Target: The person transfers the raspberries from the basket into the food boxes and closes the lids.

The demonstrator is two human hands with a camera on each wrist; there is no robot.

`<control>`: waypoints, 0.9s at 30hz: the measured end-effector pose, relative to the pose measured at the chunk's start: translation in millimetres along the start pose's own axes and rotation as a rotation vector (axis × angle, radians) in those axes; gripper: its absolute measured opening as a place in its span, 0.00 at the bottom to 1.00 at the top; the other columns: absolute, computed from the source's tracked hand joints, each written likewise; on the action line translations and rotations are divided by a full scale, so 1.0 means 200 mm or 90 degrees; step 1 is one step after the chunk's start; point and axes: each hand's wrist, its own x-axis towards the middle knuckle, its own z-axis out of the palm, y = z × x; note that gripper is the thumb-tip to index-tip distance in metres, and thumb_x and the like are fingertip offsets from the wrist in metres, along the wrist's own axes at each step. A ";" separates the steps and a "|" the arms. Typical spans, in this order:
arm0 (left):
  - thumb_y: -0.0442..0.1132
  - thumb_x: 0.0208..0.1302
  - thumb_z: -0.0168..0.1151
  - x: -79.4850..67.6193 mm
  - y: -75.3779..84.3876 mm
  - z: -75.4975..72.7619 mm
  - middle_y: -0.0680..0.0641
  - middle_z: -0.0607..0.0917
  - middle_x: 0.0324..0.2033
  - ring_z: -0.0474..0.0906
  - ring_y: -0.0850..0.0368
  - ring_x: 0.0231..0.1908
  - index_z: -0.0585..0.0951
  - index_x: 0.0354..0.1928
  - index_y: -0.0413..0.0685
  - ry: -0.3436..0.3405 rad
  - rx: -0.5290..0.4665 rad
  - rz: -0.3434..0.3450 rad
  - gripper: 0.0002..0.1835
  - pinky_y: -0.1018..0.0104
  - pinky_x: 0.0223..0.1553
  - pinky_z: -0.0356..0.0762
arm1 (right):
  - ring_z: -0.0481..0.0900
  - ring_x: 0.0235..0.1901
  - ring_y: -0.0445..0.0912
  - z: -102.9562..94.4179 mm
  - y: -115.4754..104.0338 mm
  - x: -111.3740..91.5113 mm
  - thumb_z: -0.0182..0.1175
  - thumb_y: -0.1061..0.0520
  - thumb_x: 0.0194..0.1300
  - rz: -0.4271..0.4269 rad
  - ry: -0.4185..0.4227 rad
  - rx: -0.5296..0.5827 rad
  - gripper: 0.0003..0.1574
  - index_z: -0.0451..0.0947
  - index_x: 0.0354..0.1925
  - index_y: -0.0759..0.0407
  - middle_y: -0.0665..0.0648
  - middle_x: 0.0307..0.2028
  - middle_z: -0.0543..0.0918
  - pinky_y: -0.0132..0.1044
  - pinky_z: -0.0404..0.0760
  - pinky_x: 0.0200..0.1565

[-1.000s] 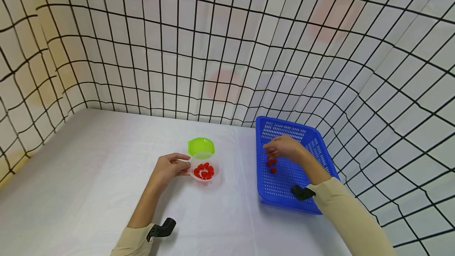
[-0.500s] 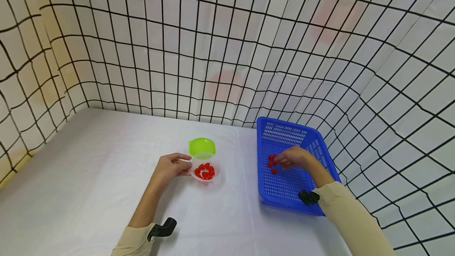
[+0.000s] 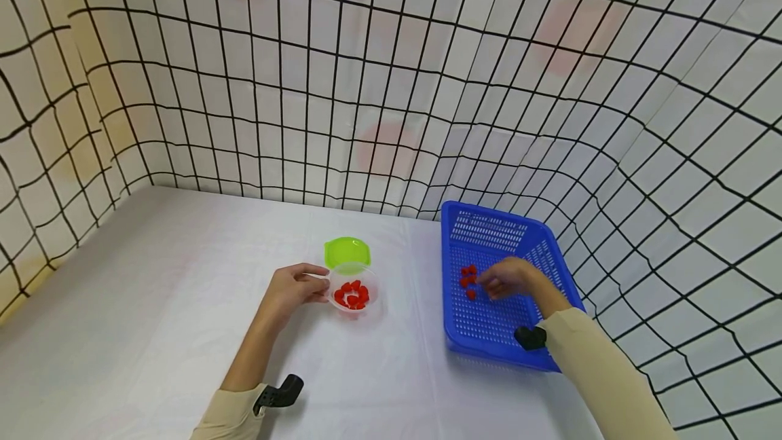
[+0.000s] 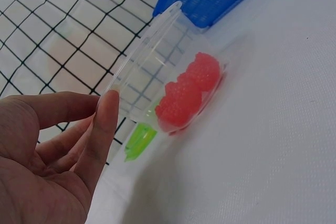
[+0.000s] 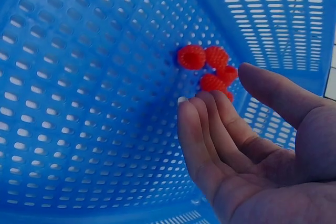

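My left hand (image 3: 290, 290) pinches the near-left rim of a clear plastic tub (image 4: 152, 69) between thumb and fingers. The tub stands on the white cloth, with several red raspberries (image 4: 181, 100) at its bottom. On the right, my right hand (image 3: 507, 278) is inside the blue plastic basket (image 3: 449, 311). Its fingers are loosely bent with the thumb held apart, and nothing shows between them. Just beyond the fingertips lie several more raspberries (image 5: 191, 57) in a small cluster on the basket's slotted floor; in the right wrist view the fingers partly hide the lowest one.
A bright green lid (image 3: 347, 251) lies behind the tub, close to its far rim. White walls covered by black netting (image 3: 275, 87) enclose the table (image 3: 153, 331) at the back and sides. The basket's raised walls surround my right hand.
My right hand has come down and toward me, then slightly right, uncovering the raspberries in the basket. The left hand and the tub stay where they were.
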 end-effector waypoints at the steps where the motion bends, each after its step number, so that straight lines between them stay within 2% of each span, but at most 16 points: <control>1: 0.36 0.68 0.66 0.00 0.00 0.00 0.40 0.88 0.35 0.88 0.54 0.29 0.82 0.54 0.35 0.000 -0.001 0.000 0.16 0.65 0.39 0.89 | 0.85 0.36 0.53 0.00 0.00 0.00 0.65 0.58 0.68 0.007 -0.003 0.002 0.19 0.79 0.51 0.71 0.68 0.44 0.84 0.44 0.88 0.48; 11: 0.37 0.68 0.66 0.00 0.00 0.00 0.38 0.89 0.37 0.88 0.53 0.29 0.82 0.55 0.36 0.000 0.004 -0.001 0.17 0.65 0.40 0.88 | 0.86 0.34 0.51 0.01 0.00 0.03 0.64 0.58 0.69 0.037 -0.043 -0.006 0.21 0.80 0.53 0.73 0.68 0.41 0.84 0.41 0.89 0.45; 20: 0.37 0.67 0.66 0.00 -0.01 0.00 0.41 0.89 0.35 0.88 0.54 0.28 0.82 0.54 0.35 0.002 0.001 0.000 0.17 0.65 0.39 0.89 | 0.86 0.32 0.50 0.06 -0.01 0.05 0.65 0.57 0.68 0.065 -0.050 -0.033 0.21 0.79 0.50 0.74 0.66 0.39 0.85 0.40 0.89 0.45; 27: 0.36 0.67 0.66 0.00 -0.01 0.00 0.41 0.89 0.34 0.88 0.54 0.28 0.82 0.54 0.35 0.000 -0.002 0.006 0.17 0.66 0.38 0.88 | 0.85 0.30 0.49 0.07 -0.01 0.08 0.65 0.59 0.68 0.078 -0.057 -0.019 0.18 0.81 0.49 0.73 0.66 0.39 0.86 0.37 0.89 0.43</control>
